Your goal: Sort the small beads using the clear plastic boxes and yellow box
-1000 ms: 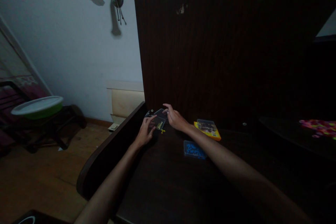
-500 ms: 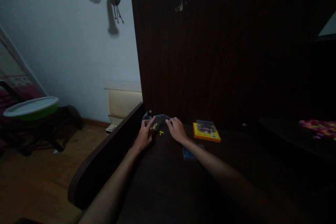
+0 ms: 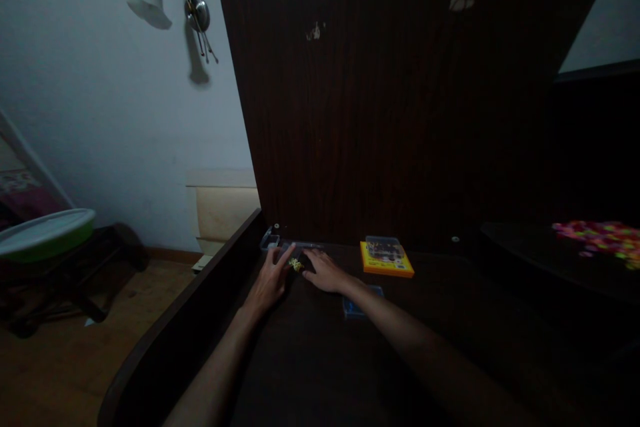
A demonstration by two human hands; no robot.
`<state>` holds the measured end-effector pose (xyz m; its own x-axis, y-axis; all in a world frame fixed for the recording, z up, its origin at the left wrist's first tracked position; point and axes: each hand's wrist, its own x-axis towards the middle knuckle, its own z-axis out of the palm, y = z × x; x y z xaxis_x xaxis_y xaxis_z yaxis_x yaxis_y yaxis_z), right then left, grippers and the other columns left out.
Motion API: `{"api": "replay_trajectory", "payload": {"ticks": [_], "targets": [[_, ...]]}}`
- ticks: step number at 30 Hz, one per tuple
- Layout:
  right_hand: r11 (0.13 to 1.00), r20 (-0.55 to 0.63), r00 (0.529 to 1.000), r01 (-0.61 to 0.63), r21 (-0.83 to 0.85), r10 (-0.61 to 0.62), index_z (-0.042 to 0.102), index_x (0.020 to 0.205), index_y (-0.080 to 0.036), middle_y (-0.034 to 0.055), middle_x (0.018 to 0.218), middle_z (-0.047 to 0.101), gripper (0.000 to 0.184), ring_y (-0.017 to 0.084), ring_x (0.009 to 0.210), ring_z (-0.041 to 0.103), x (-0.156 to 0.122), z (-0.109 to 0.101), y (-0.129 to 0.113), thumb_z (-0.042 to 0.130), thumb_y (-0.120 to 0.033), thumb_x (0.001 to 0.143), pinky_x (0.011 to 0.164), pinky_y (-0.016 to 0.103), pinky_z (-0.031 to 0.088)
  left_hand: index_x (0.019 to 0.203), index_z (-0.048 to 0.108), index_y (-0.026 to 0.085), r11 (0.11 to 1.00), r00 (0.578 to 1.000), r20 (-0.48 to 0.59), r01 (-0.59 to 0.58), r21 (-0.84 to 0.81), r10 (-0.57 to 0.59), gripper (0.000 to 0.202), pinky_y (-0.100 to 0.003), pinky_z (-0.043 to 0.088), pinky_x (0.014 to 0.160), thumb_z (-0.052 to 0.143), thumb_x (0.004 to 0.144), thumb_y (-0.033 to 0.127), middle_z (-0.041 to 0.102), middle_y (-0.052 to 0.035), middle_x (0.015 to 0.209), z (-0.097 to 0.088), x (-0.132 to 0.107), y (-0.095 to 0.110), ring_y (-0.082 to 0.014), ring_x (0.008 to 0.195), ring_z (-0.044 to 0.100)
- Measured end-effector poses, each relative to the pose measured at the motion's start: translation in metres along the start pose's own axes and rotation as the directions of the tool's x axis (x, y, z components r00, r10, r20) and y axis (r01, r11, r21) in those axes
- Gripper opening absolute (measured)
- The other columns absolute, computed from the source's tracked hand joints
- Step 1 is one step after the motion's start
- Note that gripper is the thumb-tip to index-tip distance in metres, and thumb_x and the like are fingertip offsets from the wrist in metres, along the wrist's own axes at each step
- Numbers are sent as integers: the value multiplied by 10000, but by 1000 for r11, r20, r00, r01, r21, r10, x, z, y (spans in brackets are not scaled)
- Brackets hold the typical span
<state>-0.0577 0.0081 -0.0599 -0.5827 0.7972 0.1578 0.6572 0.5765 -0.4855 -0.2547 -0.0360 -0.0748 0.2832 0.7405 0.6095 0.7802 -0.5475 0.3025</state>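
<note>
At the back left of the dark tabletop, a clear plastic box [image 3: 306, 245] lies with its lid area hard to make out in the dim light. My left hand [image 3: 268, 281] grips its near left side, thumb and forefinger apart. Small yellow pieces [image 3: 296, 265] lie in a cluster between my two hands; whether they are inside the box or on the table is unclear. Just right of them, my right hand [image 3: 324, 271] reaches over palm down, fingers stretched out, holding nothing that shows.
A smaller clear container [image 3: 270, 241] stands in the back left corner. To the right are a yellow box [image 3: 387, 267] with a clear case [image 3: 384, 248] on top and a blue-tinted case [image 3: 353, 307]. A raised side board [image 3: 185, 307] edges the left.
The view has shifted right and up. My right hand has come off the raised clear lid and moved nearer the yellow pieces. The loose yellow piece is no longer distinguishable on its own.
</note>
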Motion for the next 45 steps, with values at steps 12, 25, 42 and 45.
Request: {"api": "replay_trajectory", "payload": {"ticks": [12,25,42,45], "targets": [[998,75,997,-11,-66,16,423,1417,-154,182,1444,463,607,330,1342,405,11,2,-9,583,-272,844,1091,514,302,1509,284,295,998,999,10,-39,39,39,592,-372,539,934,425,949,162,437,-122,1254,3,-4,0,-211,1107,589],[988,43,999,-17,-153,24,509,1316,-128,173,1358,514,484,312,1272,431,8,9,-17,547,-265,853,1058,479,317,1500,313,295,1000,1000,6,-20,-3,20,572,-369,534,944,419,952,173,448,-119,1262,4,-4,2,-212,1126,590],[990,35,999,6,-142,-1,454,1371,-156,162,1369,513,499,307,1273,432,-4,8,-19,510,-266,887,1041,500,335,1504,291,326,999,998,-46,-41,-27,40,614,-393,530,962,449,937,151,456,-104,1235,2,-2,2,-200,1090,601],[990,48,999,12,-140,-5,473,1363,-169,159,1371,514,481,308,1279,435,-4,7,-18,505,-257,891,1039,504,336,1504,285,330,998,997,-67,-51,-33,48,621,-384,531,959,449,935,141,450,-102,1240,3,-3,3,-198,1104,595]]}}
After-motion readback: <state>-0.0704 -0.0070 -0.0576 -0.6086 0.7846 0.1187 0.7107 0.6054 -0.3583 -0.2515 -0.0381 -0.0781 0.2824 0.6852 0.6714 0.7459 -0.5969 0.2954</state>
